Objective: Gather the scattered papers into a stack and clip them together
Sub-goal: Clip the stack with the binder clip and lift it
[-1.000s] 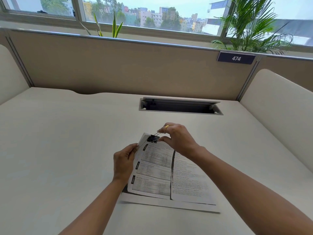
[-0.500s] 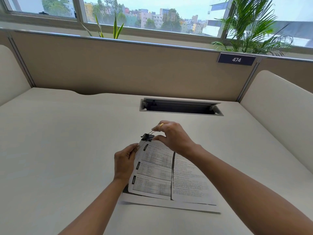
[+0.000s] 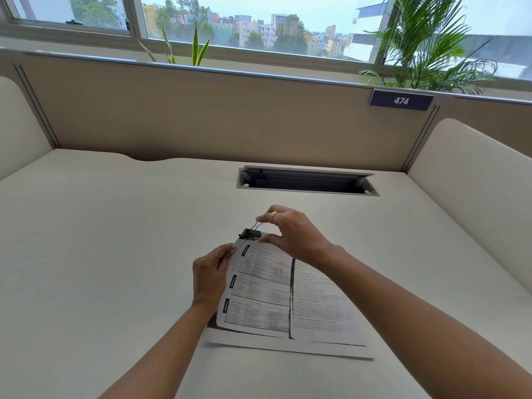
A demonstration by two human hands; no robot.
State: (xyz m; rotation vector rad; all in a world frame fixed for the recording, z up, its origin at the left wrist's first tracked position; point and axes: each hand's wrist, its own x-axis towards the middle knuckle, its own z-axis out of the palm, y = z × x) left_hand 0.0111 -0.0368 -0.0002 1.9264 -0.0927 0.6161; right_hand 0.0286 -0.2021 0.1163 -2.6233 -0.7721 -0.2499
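Desk (image 3: 86, 254): pale top, its bare part lying left of the left grip; the papers rest on it.
Left hand (image 3: 211, 276): fingers and thumb curl onto the papers' left edge and pinch it just short of the far left corner.
Papers (image 3: 276, 298): the stack spreads right of that grip and back toward the person. The print runs left to right and reads upright to the person. The far left corner is lifted off the desk at the grip, and the near edge lies flat. A lower sheet sticks out past the top one along the near edge.
Clip (image 3: 251, 233): black, just beyond the left grip, at the papers' far left corner. Its body runs roughly left to right along the far edge, with the mouth facing the papers. The wire handles point up and right into the right grip. Whether it bites the sheets cannot be told.
Right hand (image 3: 290, 234): forefinger and thumb curl and pinch the clip's handles, forefinger above and thumb below, their tips a little apart. A ring (image 3: 273, 216) is on one finger.
Slot (image 3: 306, 184): beyond the right grip, well apart.
Plate (image 3: 400, 101): reads 474, on the partition far right of both grips.
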